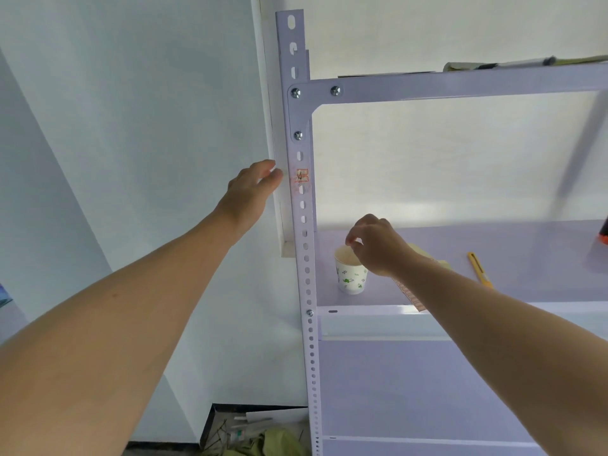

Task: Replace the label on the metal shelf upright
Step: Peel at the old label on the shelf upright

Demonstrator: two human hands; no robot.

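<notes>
A white perforated metal upright (306, 258) runs from top to bottom at the middle of the head view. A small label (301, 175) with red frames and a dark mark sticks to its front face. My left hand (251, 189) rests against the upright's left side at the label's height, fingers straight. My right hand (373, 243) hovers over a paper cup (351, 274) with green print on the shelf, thumb and forefinger pinched together. Whether they hold anything between them is too small to tell.
The shelf board (493, 258) holds a yellow utility knife (479, 269), a yellowish sheet (424, 255) partly behind my right arm, and an orange-black thing (603, 233) at the right edge. Clutter lies on the floor (260, 436) below. The top shelf (460, 85) carries flat items.
</notes>
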